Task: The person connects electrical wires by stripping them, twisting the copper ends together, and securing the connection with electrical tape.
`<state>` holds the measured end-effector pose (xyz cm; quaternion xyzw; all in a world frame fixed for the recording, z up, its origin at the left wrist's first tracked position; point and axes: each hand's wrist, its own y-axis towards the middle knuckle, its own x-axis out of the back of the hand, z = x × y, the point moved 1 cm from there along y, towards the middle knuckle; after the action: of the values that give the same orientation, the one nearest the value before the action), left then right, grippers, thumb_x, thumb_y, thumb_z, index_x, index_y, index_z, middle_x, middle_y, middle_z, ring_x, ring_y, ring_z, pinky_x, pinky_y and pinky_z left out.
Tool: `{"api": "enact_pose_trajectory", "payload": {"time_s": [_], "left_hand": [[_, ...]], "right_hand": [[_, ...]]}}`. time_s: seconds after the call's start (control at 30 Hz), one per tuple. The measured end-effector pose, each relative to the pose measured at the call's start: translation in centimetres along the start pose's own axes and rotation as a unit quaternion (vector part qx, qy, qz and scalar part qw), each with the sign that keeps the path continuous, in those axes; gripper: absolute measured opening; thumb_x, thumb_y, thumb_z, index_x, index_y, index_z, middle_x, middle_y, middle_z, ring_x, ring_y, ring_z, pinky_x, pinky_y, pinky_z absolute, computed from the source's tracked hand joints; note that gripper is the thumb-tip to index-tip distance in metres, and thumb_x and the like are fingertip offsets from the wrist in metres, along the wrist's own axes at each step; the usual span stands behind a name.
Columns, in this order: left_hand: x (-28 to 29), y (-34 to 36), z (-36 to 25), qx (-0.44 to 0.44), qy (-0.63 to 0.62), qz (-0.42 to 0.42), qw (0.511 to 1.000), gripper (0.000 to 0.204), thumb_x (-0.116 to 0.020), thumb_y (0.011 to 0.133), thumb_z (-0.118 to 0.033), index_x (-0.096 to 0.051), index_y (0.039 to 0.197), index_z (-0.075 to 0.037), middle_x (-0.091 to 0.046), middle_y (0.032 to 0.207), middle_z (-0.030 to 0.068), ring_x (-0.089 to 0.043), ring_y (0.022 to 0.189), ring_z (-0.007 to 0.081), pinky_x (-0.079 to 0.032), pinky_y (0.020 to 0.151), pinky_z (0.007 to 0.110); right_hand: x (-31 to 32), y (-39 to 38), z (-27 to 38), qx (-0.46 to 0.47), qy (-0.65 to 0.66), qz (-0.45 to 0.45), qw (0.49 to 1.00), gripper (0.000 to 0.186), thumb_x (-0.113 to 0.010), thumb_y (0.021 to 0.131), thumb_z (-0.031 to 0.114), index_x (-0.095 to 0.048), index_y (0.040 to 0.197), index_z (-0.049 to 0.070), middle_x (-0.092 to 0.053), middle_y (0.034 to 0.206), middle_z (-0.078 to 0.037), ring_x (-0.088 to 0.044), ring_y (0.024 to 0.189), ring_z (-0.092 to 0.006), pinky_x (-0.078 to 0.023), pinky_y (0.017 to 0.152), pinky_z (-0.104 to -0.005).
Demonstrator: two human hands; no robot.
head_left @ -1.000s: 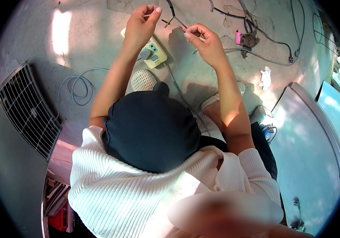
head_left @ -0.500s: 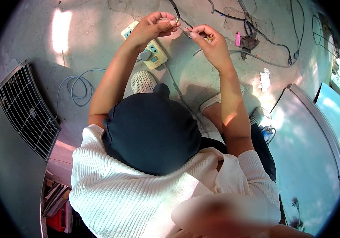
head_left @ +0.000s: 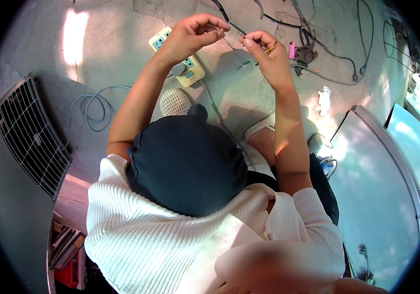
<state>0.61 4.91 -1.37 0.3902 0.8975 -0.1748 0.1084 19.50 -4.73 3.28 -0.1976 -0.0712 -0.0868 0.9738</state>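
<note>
A black cable (head_left: 223, 12) comes down from the upper edge, and its end runs into the closed fingers of my right hand (head_left: 268, 56). Thin strands stick out around these fingers, among them a yellow wire (head_left: 269, 49). To the left, my left hand (head_left: 192, 34) has thumb and forefinger pinched together near the cable. A tiny yellowish bit shows at those fingertips, too small to name. Below the left wrist lies a cream power strip (head_left: 193, 78) with blue sockets, partly hidden by that hand and wrist. A plug (head_left: 178, 69) sits in it.
On the concrete floor at upper right lie more dark cables (head_left: 335, 51), a pink lighter-like object (head_left: 291, 49), a brown clump (head_left: 306, 54) and crumpled white paper (head_left: 324, 100). A coiled grey cord (head_left: 90, 117) and a wire grille (head_left: 33, 137) are left. A pale panel (head_left: 371, 196) stands right.
My right hand has shifted slightly right and down with the cable, and my hands are a little farther apart. The yellow-green strand seen at my left fingertips now shows only as a tiny bit.
</note>
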Motion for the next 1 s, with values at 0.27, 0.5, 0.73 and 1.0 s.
{"api": "enact_pose_trajectory", "payload": {"time_s": [0.27, 0.5, 0.73, 1.0], "left_hand": [[-1.1, -0.1, -1.6, -0.119, 0.218, -0.052, 0.967, 0.016, -0.068, 0.084, -0.012, -0.071, 0.099, -0.008, -0.067, 0.098, 0.0043, -0.064, 0.089, 0.0146, -0.050, 0.081, 0.027], [-1.1, 0.2, -1.4, -0.162, 0.305, -0.087, 0.934, 0.015, -0.069, 0.083, -0.015, -0.073, 0.096, -0.014, -0.064, 0.099, 0.0038, -0.063, 0.082, 0.0162, -0.050, 0.073, 0.028], [-2.1, 0.2, -2.9, -0.142, 0.252, -0.057, 0.956, 0.015, -0.066, 0.087, -0.015, -0.072, 0.101, -0.011, -0.063, 0.094, 0.0026, -0.061, 0.080, 0.0130, -0.049, 0.069, 0.026], [-3.0, 0.2, -3.5, -0.040, 0.174, -0.074, 0.981, 0.020, -0.068, 0.087, -0.019, -0.070, 0.101, -0.005, -0.063, 0.085, 0.0012, -0.060, 0.076, 0.0081, -0.049, 0.067, 0.024]], "right_hand": [[0.5, -0.1, -0.1, -0.002, 0.029, 0.035, 0.999, 0.013, -0.061, 0.093, 0.018, -0.061, 0.094, 0.005, -0.061, 0.085, 0.003, -0.049, 0.075, -0.0023, -0.040, 0.069, -0.0173], [0.5, -0.3, -0.1, -0.013, 0.035, 0.024, 0.999, 0.013, -0.061, 0.093, 0.017, -0.061, 0.096, 0.005, -0.061, 0.085, 0.004, -0.048, 0.073, -0.0021, -0.039, 0.067, -0.0168], [0.6, -0.6, 0.2, -0.003, 0.025, 0.035, 0.999, 0.012, -0.061, 0.092, 0.016, -0.062, 0.097, 0.005, -0.061, 0.086, 0.005, -0.049, 0.075, -0.0024, -0.040, 0.070, -0.0176], [0.9, -0.5, -0.6, 0.021, 0.023, 0.029, 0.999, 0.015, -0.061, 0.093, 0.019, -0.062, 0.100, 0.005, -0.063, 0.091, 0.003, -0.049, 0.079, -0.0027, -0.041, 0.074, -0.0182]]}}
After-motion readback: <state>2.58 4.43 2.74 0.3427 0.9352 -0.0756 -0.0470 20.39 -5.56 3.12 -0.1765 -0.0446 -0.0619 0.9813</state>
